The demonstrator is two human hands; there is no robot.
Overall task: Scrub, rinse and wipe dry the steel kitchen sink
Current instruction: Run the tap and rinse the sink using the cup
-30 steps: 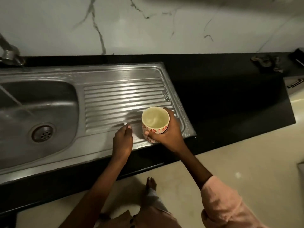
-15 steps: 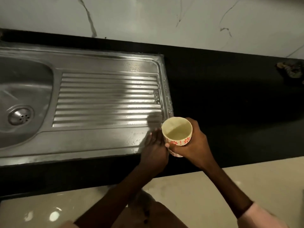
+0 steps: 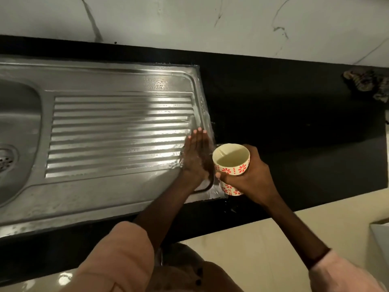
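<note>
The steel sink (image 3: pixel 117 85) fills the left of the view, its ribbed drainboard wet and shiny. The basin (image 3: pixel 19 114) with its drain (image 3: pixel 5 160) shows at the left edge. My left hand (image 3: pixel 196 159) lies flat with straight fingers on the drainboard's right end, near the front right corner. My right hand (image 3: pixel 250 179) grips a cream cup with red flowers (image 3: pixel 231 163), upright, just past the sink's right rim and beside my left hand. A little liquid shows in the cup.
The black countertop (image 3: pixel 294 127) runs to the right of the sink, with a crumpled dark cloth (image 3: pixel 368 83) at its far right. A marble wall (image 3: pixel 210 22) stands behind. Pale floor (image 3: pixel 263 245) lies below the counter's front edge.
My view has shifted right, so the tap is out of sight. Both hands slid to the drainboard's right end; my left hand now lies flat, the cup past the sink's rim.
</note>
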